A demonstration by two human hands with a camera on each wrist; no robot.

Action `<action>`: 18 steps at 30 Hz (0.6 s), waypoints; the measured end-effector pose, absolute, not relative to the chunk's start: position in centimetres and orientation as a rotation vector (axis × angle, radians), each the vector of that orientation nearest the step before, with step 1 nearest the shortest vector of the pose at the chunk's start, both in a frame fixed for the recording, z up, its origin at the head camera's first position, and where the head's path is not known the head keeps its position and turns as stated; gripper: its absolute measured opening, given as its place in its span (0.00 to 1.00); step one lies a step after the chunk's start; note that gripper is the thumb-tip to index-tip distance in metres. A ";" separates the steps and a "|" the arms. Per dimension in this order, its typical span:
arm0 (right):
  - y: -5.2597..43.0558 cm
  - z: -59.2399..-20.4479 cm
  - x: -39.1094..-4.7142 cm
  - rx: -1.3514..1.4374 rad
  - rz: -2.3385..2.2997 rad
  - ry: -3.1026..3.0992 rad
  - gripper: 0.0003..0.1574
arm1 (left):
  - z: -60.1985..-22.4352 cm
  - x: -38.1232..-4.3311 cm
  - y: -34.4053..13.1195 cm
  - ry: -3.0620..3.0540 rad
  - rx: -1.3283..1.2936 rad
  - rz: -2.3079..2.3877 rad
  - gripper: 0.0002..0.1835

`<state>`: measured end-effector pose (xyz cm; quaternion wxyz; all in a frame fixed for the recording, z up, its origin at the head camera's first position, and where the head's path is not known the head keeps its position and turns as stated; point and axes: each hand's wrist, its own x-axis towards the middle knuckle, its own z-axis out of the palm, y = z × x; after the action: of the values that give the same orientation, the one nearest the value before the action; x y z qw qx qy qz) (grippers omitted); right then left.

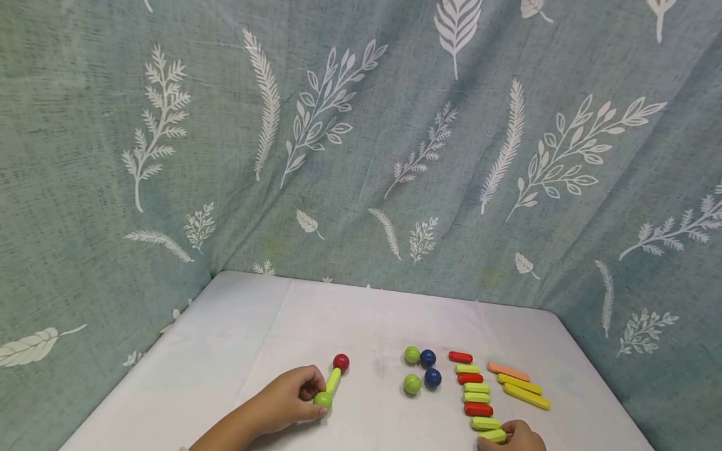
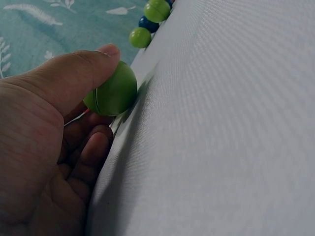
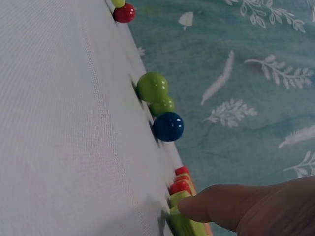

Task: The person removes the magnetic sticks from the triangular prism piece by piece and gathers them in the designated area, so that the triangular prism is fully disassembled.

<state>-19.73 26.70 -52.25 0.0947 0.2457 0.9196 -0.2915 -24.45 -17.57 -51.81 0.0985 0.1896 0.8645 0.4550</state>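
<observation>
My left hand [image 1: 286, 399] pinches a green ball [image 1: 323, 401] between thumb and fingers, low over the white table. The ball touches the near end of a yellow-green stick [image 1: 333, 381], and a red ball [image 1: 341, 362] sits at its far end. In the left wrist view the thumb lies along the green ball [image 2: 115, 91]. At the table's near right, my right hand [image 1: 517, 436] grips the nearest short yellow-green stick [image 1: 492, 436] of a column. The right wrist view shows a fingertip on that stick [image 3: 186, 221]; the thumb is hidden there.
Two green balls [image 1: 412, 384] and two blue balls [image 1: 432, 378] stand mid-table. Beside them runs a column of short red sticks [image 1: 478, 409] and yellow-green sticks [image 1: 476, 397]. Longer yellow sticks [image 1: 526, 396] and an orange stick [image 1: 508, 371] lie further right. A patterned cloth [image 1: 361, 156] hangs behind.
</observation>
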 end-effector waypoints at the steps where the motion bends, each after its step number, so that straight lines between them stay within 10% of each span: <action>1: 26.5 -52.1 -19.7 0.751 -0.852 2.732 0.56 | -51.8 -24.4 -17.6 2.555 0.562 1.348 0.20; 18: 18.8 -48.4 -19.7 0.452 -1.047 2.881 0.34 | -51.6 -24.3 -17.5 2.538 0.562 1.332 0.16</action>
<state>-19.65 18.80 -48.39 0.0216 0.1460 0.9296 -0.3377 -24.32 -17.53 -51.57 0.1100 0.1913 0.8637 0.4531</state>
